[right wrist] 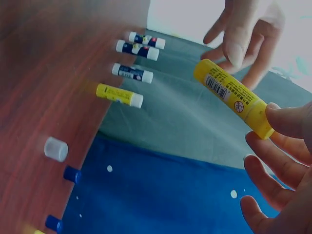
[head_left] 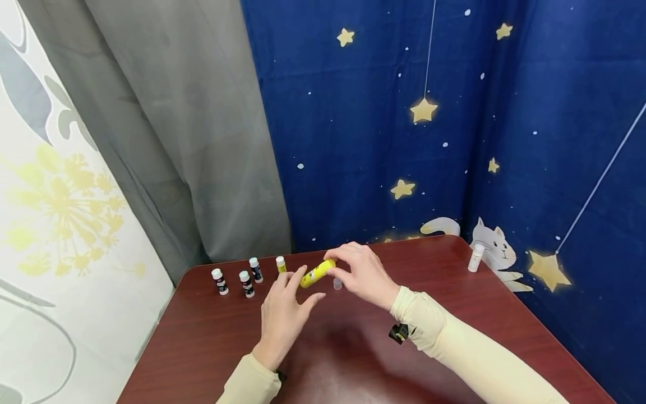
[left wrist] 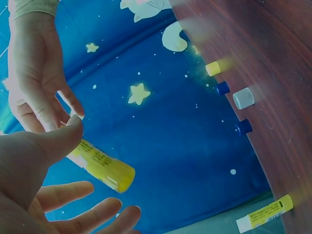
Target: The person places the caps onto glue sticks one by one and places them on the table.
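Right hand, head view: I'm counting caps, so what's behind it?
Table shows around the right hand, a translucent cap beside it; what the hand covers is hidden. The left wrist view also shows two blue caps and a yellow cap.

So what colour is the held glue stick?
Yellow with dark print; the right wrist view shows the glue stick best.

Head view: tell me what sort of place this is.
Probably an indoor corner curtained off for tabletop work: a reddish-brown wood-grain table stands before a navy star-print curtain and a plain gray curtain.
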